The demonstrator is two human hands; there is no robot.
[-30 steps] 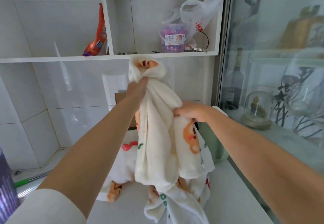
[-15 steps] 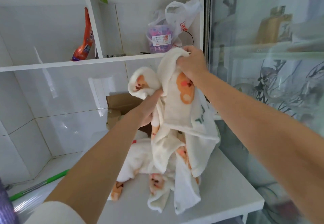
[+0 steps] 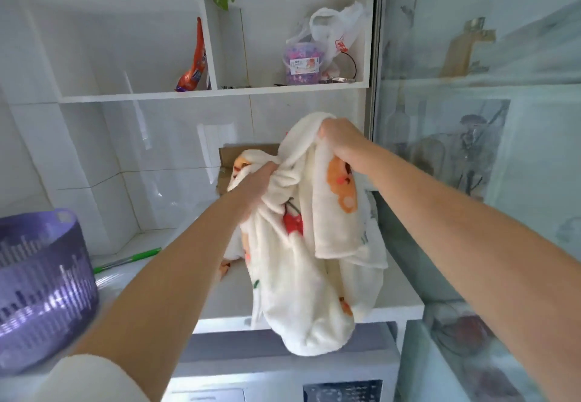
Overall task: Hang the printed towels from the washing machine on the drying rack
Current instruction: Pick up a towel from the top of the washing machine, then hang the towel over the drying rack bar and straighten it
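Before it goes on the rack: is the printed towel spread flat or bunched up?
Bunched. The printed towel hangs in crumpled folds, gathered where the left hand and right hand grip it.

White left sleeve [image 3: 91, 379], perhaps short, blurred

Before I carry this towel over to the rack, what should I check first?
1. Left hand grips towel: ok.
2. Right hand grips its top edge: ok.
3. Towel opened out for hanging: not ok, bunched.
4. Towel lifted off countertop: cannot tell, lower end drapes past its edge.
5. Drying rack in sight: not ok, out of frame.
6. Purple basket out of the way: ok, off left.
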